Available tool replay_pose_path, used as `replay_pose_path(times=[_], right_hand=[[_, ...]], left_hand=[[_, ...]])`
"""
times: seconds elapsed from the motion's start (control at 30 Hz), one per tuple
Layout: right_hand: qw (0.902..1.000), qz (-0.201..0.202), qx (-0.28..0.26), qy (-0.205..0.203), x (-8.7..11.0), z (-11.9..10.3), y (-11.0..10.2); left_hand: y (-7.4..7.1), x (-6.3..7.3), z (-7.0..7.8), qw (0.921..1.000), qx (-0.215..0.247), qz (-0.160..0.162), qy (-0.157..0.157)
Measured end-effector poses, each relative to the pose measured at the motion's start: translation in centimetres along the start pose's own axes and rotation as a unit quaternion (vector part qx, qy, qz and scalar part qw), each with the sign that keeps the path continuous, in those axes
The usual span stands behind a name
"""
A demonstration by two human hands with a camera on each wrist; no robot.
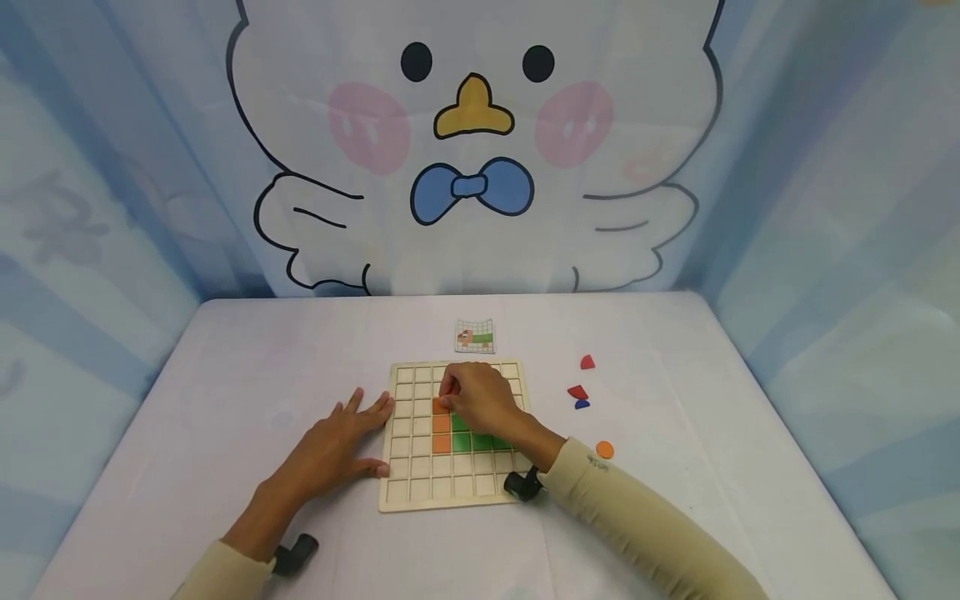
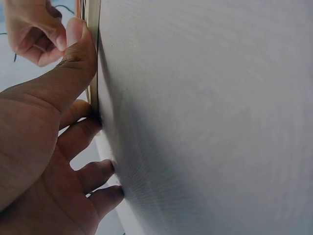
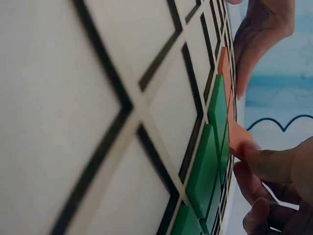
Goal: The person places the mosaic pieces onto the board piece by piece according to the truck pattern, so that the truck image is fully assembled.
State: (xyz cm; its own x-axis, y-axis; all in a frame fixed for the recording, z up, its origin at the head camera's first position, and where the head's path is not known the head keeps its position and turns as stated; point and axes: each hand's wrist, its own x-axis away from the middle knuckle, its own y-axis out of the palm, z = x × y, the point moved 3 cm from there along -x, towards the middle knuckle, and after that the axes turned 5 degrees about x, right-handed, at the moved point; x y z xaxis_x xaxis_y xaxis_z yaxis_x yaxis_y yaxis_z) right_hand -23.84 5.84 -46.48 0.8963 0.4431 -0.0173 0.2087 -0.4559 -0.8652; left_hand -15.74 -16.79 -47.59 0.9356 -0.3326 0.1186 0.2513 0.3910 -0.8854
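A wooden grid board point(image 1: 420, 492) lies on the white-covered table. Along its left edge rests my left hand point(image 1: 337, 442), fingers spread, with the thumb against the board's side in the left wrist view. Over the upper middle of the grid, my right hand point(image 1: 483, 398) pinches an orange square tile point(image 3: 238, 137) between thumb and fingertip. That tile is tilted at the top of a column of orange tiles point(image 1: 441, 433). Green tiles point(image 1: 461, 442) fill cells just right of that column, partly covered by my right hand.
A small printed grid card point(image 1: 476, 336) lies behind the board. To the right are red pieces point(image 1: 577, 392), a blue half-round piece point(image 1: 582, 405) and an orange disc point(image 1: 605, 450). A cartoon-printed curtain point(image 1: 472, 258) hangs behind the table.
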Motion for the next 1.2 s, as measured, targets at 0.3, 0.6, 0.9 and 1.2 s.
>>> replay_pose_path(times=[0.3, 0.6, 0.9, 1.2], right_hand=[[0.9986, -0.017, 0.049, -0.009, 0.1, -0.1, 0.2], [0.9997, 0.003, 0.015, -0.021, 0.4, 0.3, 0.0], [0.9978, 0.051, -0.026, 0.035, 1.7, 3.0, -3.2], [0.9919, 0.092, -0.018, 0.086, 3.2, 8.3, -7.4]], left_hand=[[0.0, -0.1, 0.1, 1.0000, 0.002, -0.003, -0.002], [-0.1, -0.1, 0.2, 1.0000, -0.001, 0.000, -0.002], [0.0, 0.0, 0.3, 0.9999, -0.012, 0.005, 0.000], [0.0, 0.0, 0.4, 0.9999, -0.010, 0.006, 0.000]])
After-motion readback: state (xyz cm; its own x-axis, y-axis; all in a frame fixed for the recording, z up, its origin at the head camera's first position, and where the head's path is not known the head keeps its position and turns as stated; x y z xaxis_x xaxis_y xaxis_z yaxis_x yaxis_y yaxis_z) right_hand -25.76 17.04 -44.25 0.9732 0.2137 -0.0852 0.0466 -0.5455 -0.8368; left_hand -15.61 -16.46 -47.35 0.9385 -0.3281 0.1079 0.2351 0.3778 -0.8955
